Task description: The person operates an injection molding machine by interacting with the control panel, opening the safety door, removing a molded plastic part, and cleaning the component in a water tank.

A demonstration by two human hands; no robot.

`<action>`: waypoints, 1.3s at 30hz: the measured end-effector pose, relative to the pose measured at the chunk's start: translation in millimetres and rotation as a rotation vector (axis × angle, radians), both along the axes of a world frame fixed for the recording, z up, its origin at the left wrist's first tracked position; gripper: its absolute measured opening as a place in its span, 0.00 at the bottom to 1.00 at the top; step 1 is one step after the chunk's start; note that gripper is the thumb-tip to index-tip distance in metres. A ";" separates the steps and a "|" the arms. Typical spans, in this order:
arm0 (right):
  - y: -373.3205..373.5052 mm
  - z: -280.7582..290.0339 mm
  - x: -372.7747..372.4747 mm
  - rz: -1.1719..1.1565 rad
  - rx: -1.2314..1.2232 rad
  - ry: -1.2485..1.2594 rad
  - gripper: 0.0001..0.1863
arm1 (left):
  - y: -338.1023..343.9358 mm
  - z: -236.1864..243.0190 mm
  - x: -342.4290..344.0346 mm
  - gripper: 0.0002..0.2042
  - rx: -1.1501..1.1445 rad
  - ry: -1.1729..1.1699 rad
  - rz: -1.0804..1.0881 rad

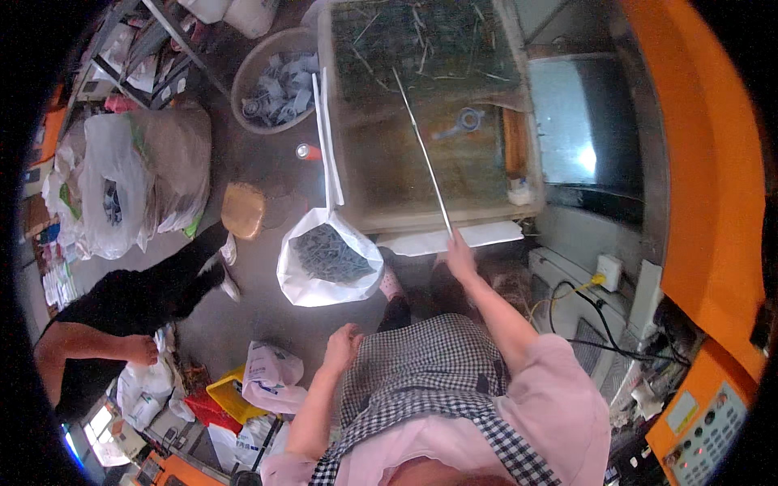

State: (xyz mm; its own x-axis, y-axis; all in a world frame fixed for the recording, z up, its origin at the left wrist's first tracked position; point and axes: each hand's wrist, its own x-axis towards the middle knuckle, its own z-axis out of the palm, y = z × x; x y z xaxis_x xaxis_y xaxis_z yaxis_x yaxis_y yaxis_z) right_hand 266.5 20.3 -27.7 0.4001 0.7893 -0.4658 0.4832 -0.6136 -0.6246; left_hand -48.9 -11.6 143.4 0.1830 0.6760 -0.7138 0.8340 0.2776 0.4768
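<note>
Holding a long thin rod in the right hand over the tank — left hand fisted, seemingly empty; stirring apparently unfinished.

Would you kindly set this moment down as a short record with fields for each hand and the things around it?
Right hand: right hand grips the near end of a long thin rod that reaches into the tank
Left hand: left hand closed in a loose fist, holding nothing visible, above the checked apron
Tank: large open tank of murky liquid, a blue fitting inside
Nearby: white bag of dark small parts on the floor
Other person: seated at left, in black, hand on knee
</note>
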 end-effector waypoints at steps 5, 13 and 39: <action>-111.8 122.4 72.0 -0.008 -0.297 -0.103 0.24 | 17.0 23.2 7.8 0.12 0.006 -0.002 -0.110; -133.1 132.3 97.5 -0.090 -0.350 -0.148 0.24 | 26.4 21.6 2.8 0.12 0.090 -0.034 -0.217; -130.4 98.7 142.2 -0.284 -0.334 0.081 0.22 | 46.4 10.9 56.4 0.12 0.028 0.004 -0.293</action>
